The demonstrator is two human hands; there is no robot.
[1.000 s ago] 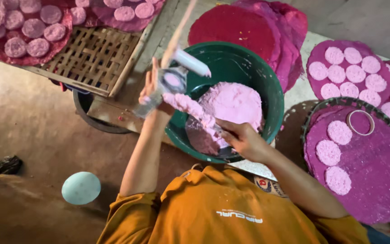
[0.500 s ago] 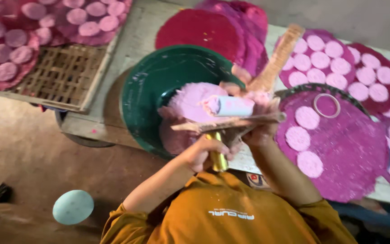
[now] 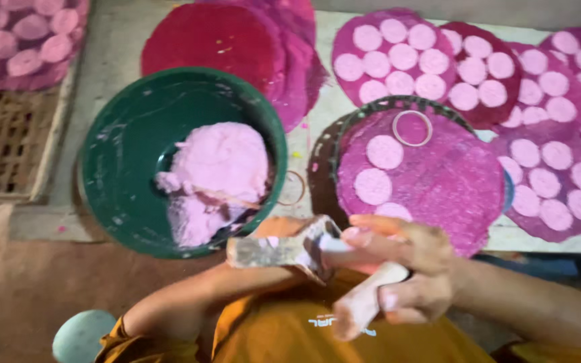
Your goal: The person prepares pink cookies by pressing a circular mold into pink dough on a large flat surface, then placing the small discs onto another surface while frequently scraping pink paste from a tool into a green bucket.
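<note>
Scraper (image 3: 284, 250) – flat, paste-caked, held low in front of the orange shirt (image 3: 317, 336), just below the green basin (image 3: 112, 168). Long axis runs roughly left-right, tipped slightly. Right hand (image 3: 405, 269) is clenched around a pale stick (image 3: 364, 306) and meets the scraper's right end; left hand is hidden behind the scraper, grip unclear. Pink paste (image 3: 220, 175) sits in the basin, up and left of both hands – left arm nearer. Ring (image 3: 412, 128) lies on the purple cloth tray (image 3: 452, 181), right of the basin.
</note>
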